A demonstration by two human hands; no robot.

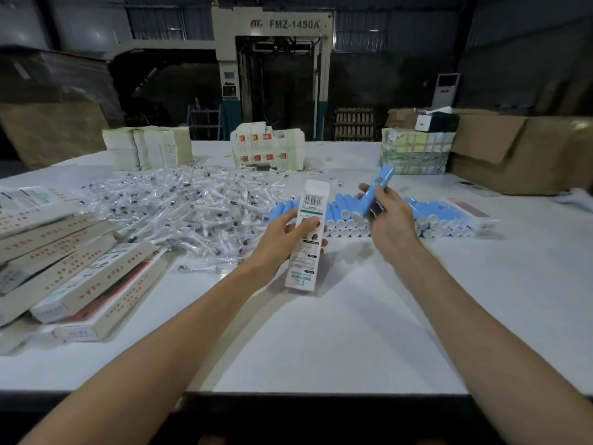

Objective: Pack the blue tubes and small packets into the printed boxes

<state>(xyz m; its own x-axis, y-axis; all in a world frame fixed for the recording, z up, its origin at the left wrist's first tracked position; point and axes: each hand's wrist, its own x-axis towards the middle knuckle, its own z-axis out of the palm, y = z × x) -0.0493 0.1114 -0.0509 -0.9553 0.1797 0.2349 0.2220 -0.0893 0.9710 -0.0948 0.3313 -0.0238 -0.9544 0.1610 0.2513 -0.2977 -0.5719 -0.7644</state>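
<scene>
Head view. Left hand (285, 231), centre of frame: fingers (309, 223) curled round a printed box (305, 261), long axis running up the frame, top flap open at its upper end. Right hand (390, 220), just right of centre, grips one blue tube (382, 181), tilted with its far end toward the upper right. Tube and box are near but apart.

Step judged: feed the tube into the box mouth. Line the tube up with the box's long axis first, then slide it in. Left grip should sit low so the mouth is not squeezed (flap held clear).

Spare tubes (433, 216) lie stacked on the desk (321, 332) behind the hands. The packets (179, 203) are heaped left of centre. Cannot tell whether the box already holds a packet.
</scene>
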